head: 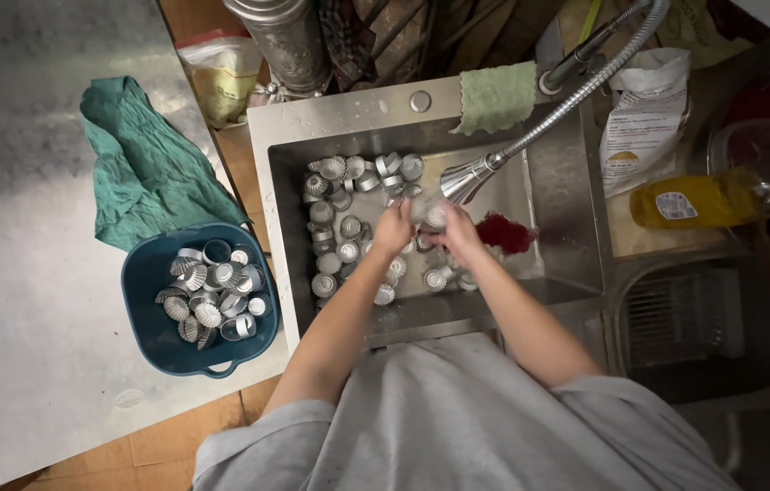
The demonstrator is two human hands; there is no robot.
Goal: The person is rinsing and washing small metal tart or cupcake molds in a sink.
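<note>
Our grey shirt (pixel 457 418) fills the near edge; past it, both hands meet over the steel sink (pixel 576 209). Our left hand (pixel 393 229) and right hand (pixel 457 232) close together on one small fluted metal mould (pixel 433 216) beneath the spray head (pixel 465 180). We judge it best to turn the mould slowly under the spray, keeping fingers off its rim, near the blue tub (pixel 153 314) of other moulds.

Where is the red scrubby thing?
In the head view, the red scrubber lies on the bottom of the sink, just right of the right hand and below the faucet head.
</note>
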